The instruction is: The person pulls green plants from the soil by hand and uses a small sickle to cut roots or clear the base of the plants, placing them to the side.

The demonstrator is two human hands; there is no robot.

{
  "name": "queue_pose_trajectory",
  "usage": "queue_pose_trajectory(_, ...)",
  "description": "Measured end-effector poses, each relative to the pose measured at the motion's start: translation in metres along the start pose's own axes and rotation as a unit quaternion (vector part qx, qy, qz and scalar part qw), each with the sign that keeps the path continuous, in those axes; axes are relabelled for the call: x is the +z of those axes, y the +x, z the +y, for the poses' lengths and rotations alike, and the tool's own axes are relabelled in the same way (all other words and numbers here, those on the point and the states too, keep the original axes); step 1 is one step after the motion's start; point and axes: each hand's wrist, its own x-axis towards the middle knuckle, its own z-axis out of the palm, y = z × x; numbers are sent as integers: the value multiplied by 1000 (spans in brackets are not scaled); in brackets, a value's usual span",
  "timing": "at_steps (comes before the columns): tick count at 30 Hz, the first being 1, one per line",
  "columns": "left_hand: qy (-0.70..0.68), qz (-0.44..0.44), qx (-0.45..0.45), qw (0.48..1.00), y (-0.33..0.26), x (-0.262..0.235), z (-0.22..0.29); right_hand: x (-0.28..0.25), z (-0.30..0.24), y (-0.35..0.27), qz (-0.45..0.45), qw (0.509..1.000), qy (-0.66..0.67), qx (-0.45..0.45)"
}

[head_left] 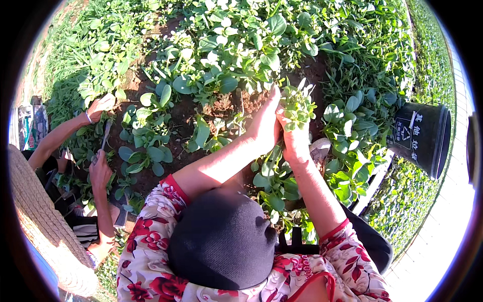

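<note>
Garden bed (211, 108): red-brown soil, crowded with low broad-leaved greens, filling most of the view; grassier growth along its far and right edges.

Black bucket (421, 137): stands at the right of the bed, beside a pale paved strip. It is tilted toward you in the fisheye view; only its outer wall and rim edge show, so its contents cannot be read.

Your sleeves are red-and-white floral, pushed up above the elbows. A dark rounded shape sits low in the centre and covers your lap and the ground just below your arms.

Your left hand (265, 123): raised over the bed, fingers closed against the left side of a small bunch of leafy plants (297, 106). How firmly it pinches cannot be told, since the fingertips are behind the leaves.

Your right hand (296, 138): wrapped shut around the lower stems of the same bunch, leaves sticking up above the fist.

The bunch is held clear above the soil, between both hands, near the middle of the bed.

Far left: another person's two hands (100, 105) work among the greens, one holding a slim tool (104, 137); a woven straw hat brim (45, 226) cuts off the rest of them.
</note>
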Motion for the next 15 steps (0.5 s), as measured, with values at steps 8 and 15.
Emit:
queue_pose_trajectory(8, 341, -231, -13, 911, 14, 64, -3, -96, -148, 23, 53, 994, -93, -22)
queue_pose_trajectory(15, 398, -86, -29, 913, -3, 0, 31, -313, -440, -9, 388, 752, -260, -466)
